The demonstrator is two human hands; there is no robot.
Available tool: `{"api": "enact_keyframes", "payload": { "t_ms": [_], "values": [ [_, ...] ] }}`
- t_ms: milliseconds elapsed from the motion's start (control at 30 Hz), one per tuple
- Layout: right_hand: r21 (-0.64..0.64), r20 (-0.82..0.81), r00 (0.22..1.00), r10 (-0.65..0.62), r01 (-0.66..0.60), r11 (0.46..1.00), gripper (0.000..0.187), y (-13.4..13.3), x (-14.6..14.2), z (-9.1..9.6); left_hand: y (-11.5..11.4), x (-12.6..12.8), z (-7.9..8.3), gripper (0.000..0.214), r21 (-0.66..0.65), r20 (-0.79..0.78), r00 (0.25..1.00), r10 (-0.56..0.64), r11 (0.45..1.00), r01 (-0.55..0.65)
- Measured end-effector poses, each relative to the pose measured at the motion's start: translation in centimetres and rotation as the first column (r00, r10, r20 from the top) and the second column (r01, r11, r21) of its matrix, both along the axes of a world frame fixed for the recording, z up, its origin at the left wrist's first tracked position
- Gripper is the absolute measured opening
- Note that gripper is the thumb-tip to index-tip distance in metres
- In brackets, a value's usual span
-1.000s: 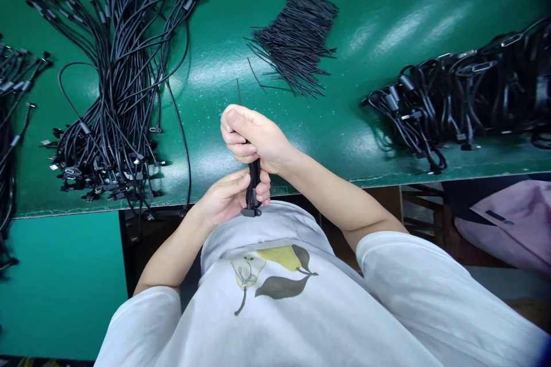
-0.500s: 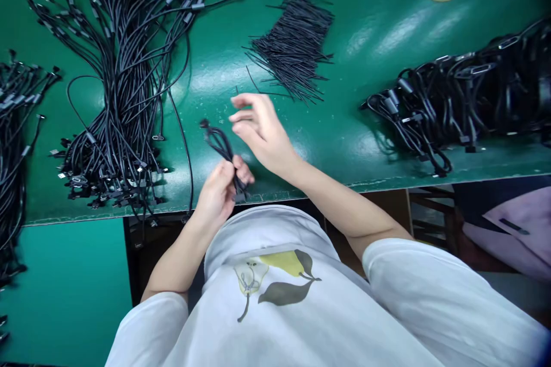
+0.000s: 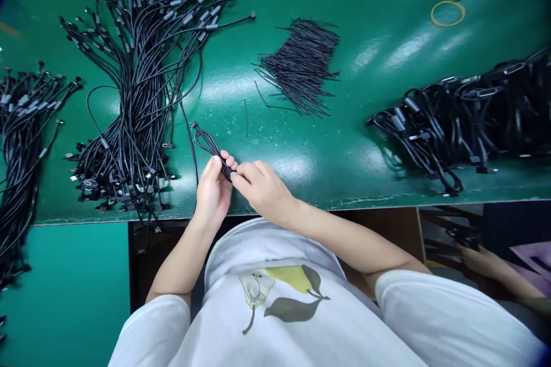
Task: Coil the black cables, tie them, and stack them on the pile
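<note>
A looped black cable is gripped near its middle by my left hand, close to the table's front edge. Its plug end sticks out toward the upper left. My right hand is closed at the near end of the loop, thumb and index finger pinched against it. What lies under those fingertips is mostly hidden. Beyond my hands, a single thin black tie lies by itself on the green table. Farther off is a pile of short black ties.
Loose black cables spread in a big bundle on the left, with another bundle at the far left. Coiled cables are heaped on the right. A yellow ring lies at the back right. Another person's arm shows at lower right.
My right hand has come down from above the cable to its near end and closed there. The left hand still holds the cable. The view has shifted slightly.
</note>
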State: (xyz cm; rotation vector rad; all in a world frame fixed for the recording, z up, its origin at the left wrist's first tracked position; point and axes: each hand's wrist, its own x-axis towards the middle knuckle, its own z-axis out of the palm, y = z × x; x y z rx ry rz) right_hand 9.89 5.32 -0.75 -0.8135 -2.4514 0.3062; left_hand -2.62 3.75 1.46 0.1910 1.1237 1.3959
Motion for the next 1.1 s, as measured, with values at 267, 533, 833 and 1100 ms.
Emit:
{"api": "enact_keyframes", "payload": {
  "t_ms": [267, 533, 833, 1100],
  "values": [
    [0.053, -0.115, 0.942, 0.317, -0.313, 0.948, 0.039, 3.8, 2.9, 2.4, -1.3, -0.9, 0.6, 0.029, 0.019, -0.174, 0.960, -0.218, 0.974, 0.224],
    [0.280, 0.284, 0.886, 0.366, -0.442, 0.852, 0.023, 5.3, 4.7, 2.1, -3.0, -2.4, -0.2, 0.043, -0.106, -0.318, 0.589, -0.743, 0.645, 0.757],
    [0.346, 0.303, 0.913, 0.273, -0.372, 0.861, 0.024, 5.2, 4.7, 0.6, -1.7, -1.3, -0.3, 0.016, -0.195, -0.784, 0.347, -0.514, 0.735, 0.650],
    [-0.044, 0.022, 0.997, 0.070, -0.069, 0.997, 0.030, 8.8, 3.6, 1.2, -1.0, -2.2, -2.1, 0.035, -0.048, -0.311, 0.865, -0.393, 0.916, 0.398]
  ]
}}
